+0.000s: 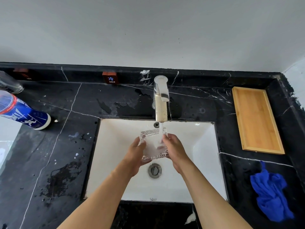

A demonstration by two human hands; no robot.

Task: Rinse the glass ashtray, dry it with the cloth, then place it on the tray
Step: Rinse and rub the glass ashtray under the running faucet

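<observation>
We are in the first step of the task: we hold the glass ashtray over the white sink, tilted toward us, right under the tap, and the running water strikes its upper right part. Our left hand curls around the ashtray's left edge, thumb on the front face and the other fingers behind, while our right hand clasps the right edge the same way, so both hands are closed on the glass rather than spread. We judge the rinse as under way and not finished, since the water flows and the ashtray is wet. Drying and placing are both left to do. The blue cloth lies crumpled on the black marble desk to the right of the sink, untouched and well apart from our hands. The wooden tray sits farther back on the right, and it holds nothing. The sink itself holds no standing water that we can see; its drain shows just below the ashtray. On the left of the desk stands a blue and white canister, which plays no part here.
</observation>
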